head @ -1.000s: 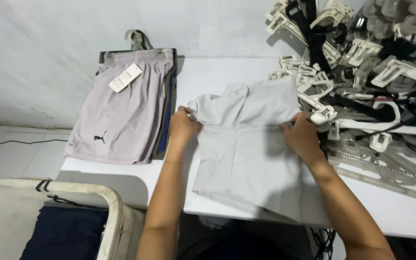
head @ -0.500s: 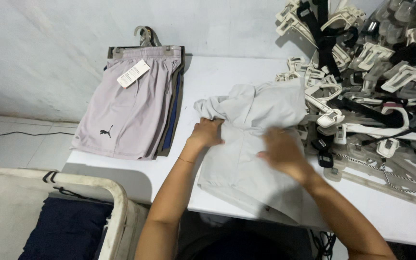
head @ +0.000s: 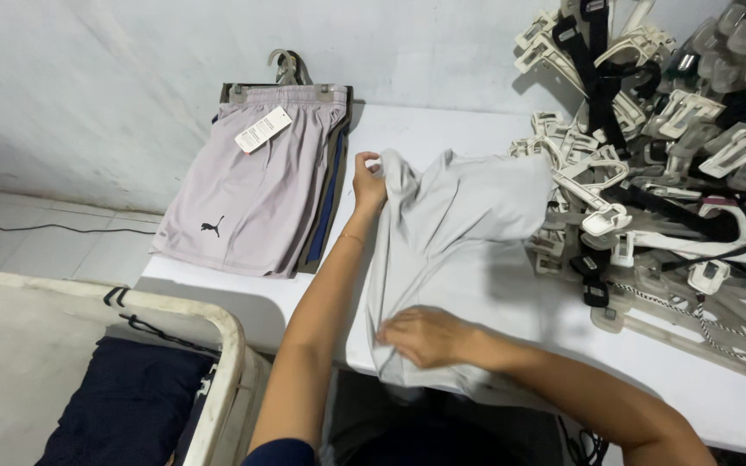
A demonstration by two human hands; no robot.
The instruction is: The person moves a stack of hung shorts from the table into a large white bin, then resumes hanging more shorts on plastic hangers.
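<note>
A light grey garment (head: 468, 233) lies spread lengthwise on the white table (head: 442, 129). My left hand (head: 369, 183) grips its far upper-left edge, bunching the cloth. My right hand (head: 425, 335) pinches the near lower edge by the table's front. Between the two hands the left side of the garment is pulled fairly straight. The top part of the garment rests against the heap of hangers.
A stack of shorts on hangers (head: 256, 181), pale lilac on top with a white tag, lies at the table's left. A big heap of white and black plastic hangers (head: 675, 147) fills the right side. A cream bin (head: 174, 328) with dark blue cloth (head: 131, 406) stands lower left.
My left hand has moved up and away along the garment's left edge. My right hand has dropped from the upper right to the near lower edge. The garment now lies more stretched out.
</note>
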